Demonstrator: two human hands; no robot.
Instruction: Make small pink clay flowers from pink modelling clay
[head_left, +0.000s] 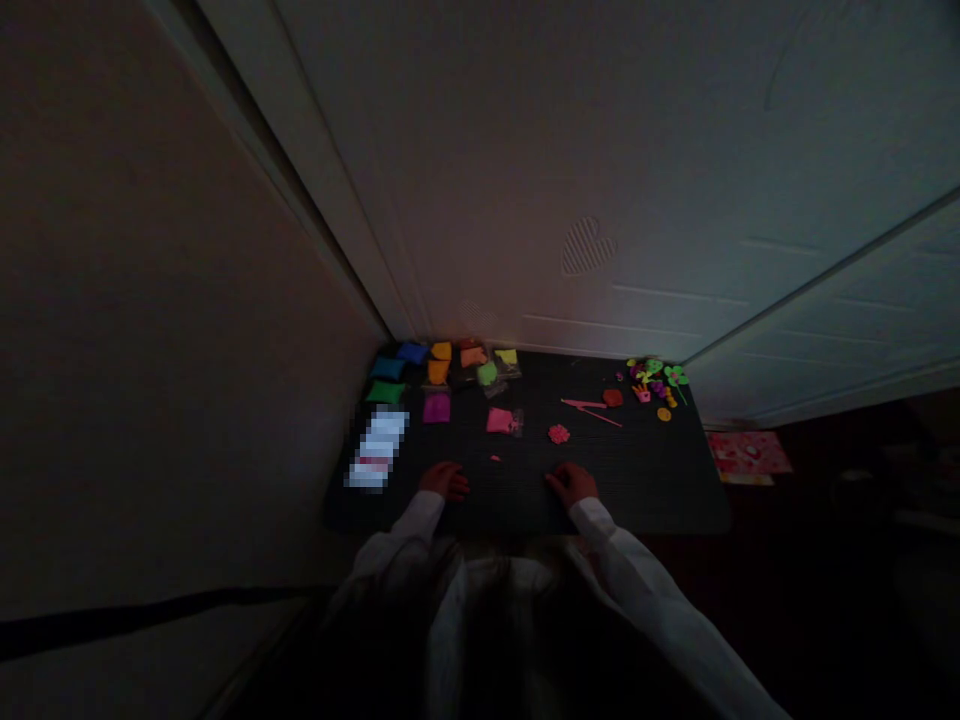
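My left hand (448,482) rests on the dark table near its front edge, fingers apart and holding nothing. My right hand (574,484) lies on the table to the right, thumb apart from the fingers, with nothing seen in it. Just beyond the right hand is a pink flower-like piece (559,434), not touched. Between the hands and farther back lies a tiny pink bit (495,458). Behind that is an open clear bag of pink clay (499,420). Pink modelling tools (585,404) lie beside a red lump (613,398).
Bags of coloured clay, such as a purple one (436,407) and a green one (385,393), line the back left. A blurred bright phone-like rectangle (379,447) lies at left. Small colourful clay figures (651,380) cluster at the back right. A white wall panel (480,200) stands behind the table.
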